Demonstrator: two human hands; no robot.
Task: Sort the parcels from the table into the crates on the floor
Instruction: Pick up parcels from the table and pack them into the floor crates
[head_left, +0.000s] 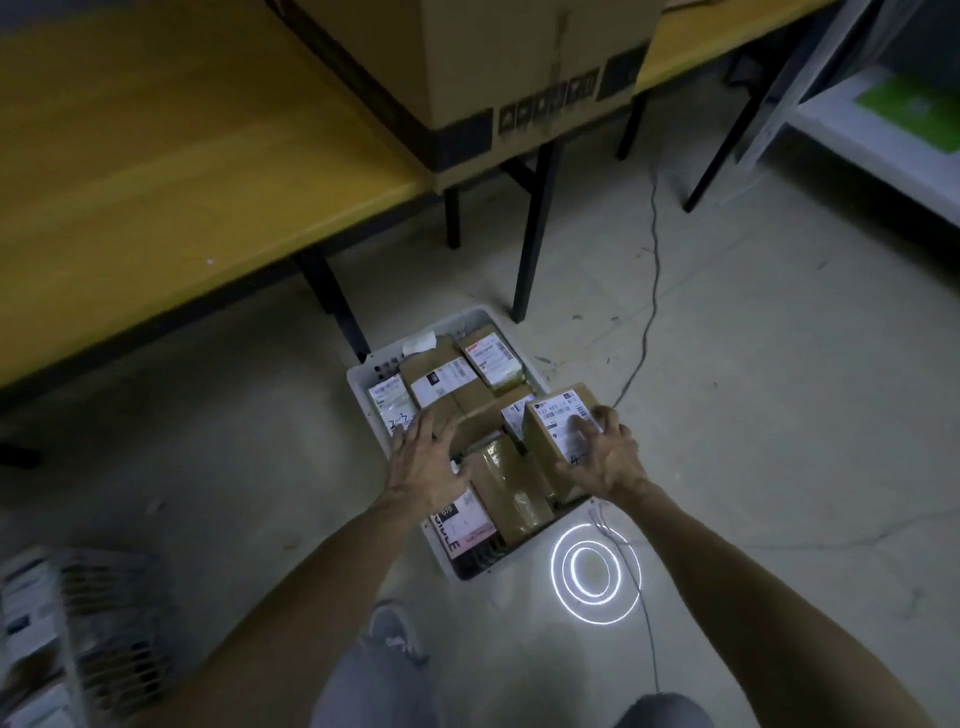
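A white crate (358, 382) stands on the floor below the yellow table (156, 171), filled with several brown cardboard parcels bearing white labels. My right hand (605, 454) lies on a labelled brown parcel (553, 415) at the crate's right side, fingers spread over its label and thumb down its near side. My left hand (423, 460) hovers with spread fingers over the parcels in the crate's middle and holds nothing. A taped brown parcel (506, 486) lies between my hands. A pink-labelled parcel (465, 525) sits at the crate's near end.
A large cardboard box (519, 62) stands on the table's right end. A second crate (78, 639) with parcels is at the lower left, blurred. A cable (652, 291) runs across the floor right of the crate. A white shelf (883, 140) stands at the far right.
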